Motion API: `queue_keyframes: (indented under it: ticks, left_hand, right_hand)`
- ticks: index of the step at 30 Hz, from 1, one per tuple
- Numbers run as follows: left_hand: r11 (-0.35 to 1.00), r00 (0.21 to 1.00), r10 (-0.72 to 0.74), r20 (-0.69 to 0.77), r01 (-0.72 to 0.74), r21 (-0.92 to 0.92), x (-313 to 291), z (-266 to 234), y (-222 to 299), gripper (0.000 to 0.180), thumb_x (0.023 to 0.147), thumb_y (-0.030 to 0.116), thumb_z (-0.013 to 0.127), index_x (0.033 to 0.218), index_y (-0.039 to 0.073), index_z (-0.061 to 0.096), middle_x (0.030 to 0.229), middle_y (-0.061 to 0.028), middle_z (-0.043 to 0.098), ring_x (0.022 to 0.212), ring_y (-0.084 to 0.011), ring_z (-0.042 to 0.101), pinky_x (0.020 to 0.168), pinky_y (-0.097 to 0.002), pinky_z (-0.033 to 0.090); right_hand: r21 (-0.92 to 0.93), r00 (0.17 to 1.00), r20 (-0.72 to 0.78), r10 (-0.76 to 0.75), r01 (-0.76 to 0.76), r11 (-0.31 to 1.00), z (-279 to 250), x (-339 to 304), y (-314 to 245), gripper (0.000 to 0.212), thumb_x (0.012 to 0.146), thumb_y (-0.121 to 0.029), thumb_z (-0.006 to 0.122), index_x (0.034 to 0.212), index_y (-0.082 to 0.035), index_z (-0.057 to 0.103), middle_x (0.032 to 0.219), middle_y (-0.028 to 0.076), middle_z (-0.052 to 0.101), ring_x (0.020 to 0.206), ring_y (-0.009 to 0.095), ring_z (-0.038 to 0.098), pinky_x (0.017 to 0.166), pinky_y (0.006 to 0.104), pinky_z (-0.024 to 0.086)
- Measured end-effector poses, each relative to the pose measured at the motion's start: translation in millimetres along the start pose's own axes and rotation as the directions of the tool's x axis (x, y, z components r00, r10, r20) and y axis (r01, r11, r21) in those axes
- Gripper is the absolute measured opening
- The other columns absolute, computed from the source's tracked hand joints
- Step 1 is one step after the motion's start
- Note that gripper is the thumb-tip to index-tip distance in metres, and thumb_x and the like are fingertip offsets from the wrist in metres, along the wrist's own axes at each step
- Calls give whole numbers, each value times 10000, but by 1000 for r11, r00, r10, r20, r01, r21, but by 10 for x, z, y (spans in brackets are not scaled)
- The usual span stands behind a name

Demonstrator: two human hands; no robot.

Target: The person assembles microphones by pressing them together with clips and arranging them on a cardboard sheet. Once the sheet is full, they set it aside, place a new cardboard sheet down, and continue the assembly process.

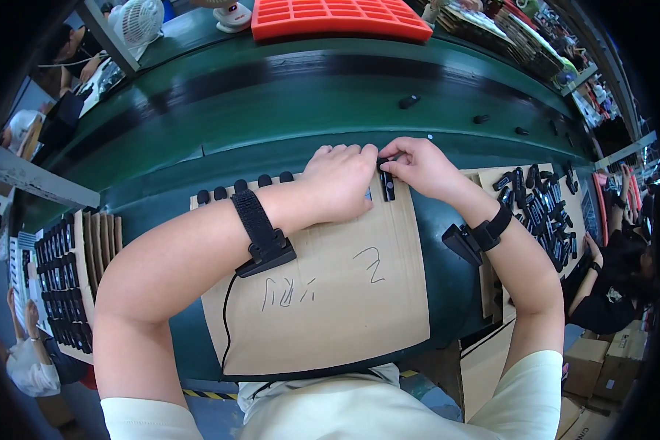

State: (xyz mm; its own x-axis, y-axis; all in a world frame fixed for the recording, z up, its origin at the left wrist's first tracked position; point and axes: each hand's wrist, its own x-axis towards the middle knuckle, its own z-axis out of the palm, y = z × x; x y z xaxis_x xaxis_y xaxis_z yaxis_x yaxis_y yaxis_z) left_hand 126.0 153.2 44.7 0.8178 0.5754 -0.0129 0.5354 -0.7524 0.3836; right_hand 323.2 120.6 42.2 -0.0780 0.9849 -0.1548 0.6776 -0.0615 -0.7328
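Observation:
A small black stick-shaped device (387,183), much like a clip-on microphone, lies at the far edge of a brown cardboard sheet (315,315). Thumb and fingers of my right hand (422,169) pinch its far end. My left hand (339,182) rests on the sheet just left of it, fingers curled and pressed together with the tips by the device's far end. What sits under those left fingers is hidden. Several black rounded tips (264,180) stick out along the sheet's far edge, left of my left wrist. Handwritten marks show on the cardboard.
To the right, a cardboard sheet (484,282) carries a heap of similar black devices (546,213). Several more lie on the green conveyor (301,95) ahead. A red compartment tray (337,28) stands beyond it. Filled cardboard layers (88,257) stand at left. Other people work on both sides.

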Motion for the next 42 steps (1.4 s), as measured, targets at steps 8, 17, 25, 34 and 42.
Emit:
queue_keyframes:
  ticks: [8,17,25,34,42]
  left_hand:
    - [1000,1000,3,-9,-3,-28,-10,4,-1,603,738,233,780,1200,-36,503,1074,-200,639,1073,-340,598,946,-420,445]
    - [999,1000,0,18,0,-41,-5,-14,-3,625,748,245,773,1229,-44,496,1118,-213,625,1118,-344,579,981,-419,432]
    - [999,998,12,-56,-15,-52,-91,-85,8,624,765,243,759,1240,-54,485,1187,-227,586,1179,-358,541,1034,-442,402]
    - [994,973,68,-223,-86,-73,-613,-512,319,609,765,146,775,1276,-22,489,1270,-212,552,1220,-369,512,1064,-438,389]
    - [970,852,-229,-471,160,-183,-1817,-623,443,489,770,74,749,1217,22,559,1287,-195,549,1217,-370,521,1048,-441,408]
  right_hand:
    - [-42,998,1,-69,69,997,32,45,30,217,883,-75,692,1077,17,667,837,34,668,655,52,564,626,235,477]
    - [-47,995,-30,-96,95,994,2,24,67,227,875,-97,707,1069,12,668,884,27,666,664,50,542,627,228,473]
    - [-194,987,-101,-127,106,975,-185,265,160,256,866,-147,719,1076,-9,672,901,55,654,674,87,551,653,257,490]
    - [-538,915,-225,-334,169,826,-266,1034,509,283,886,-153,669,1159,-77,662,1150,145,630,1130,303,581,990,405,467]
    - [-617,946,-124,-301,164,770,-290,1275,541,280,890,-139,672,1158,-71,629,1116,140,639,1125,324,581,977,404,471]
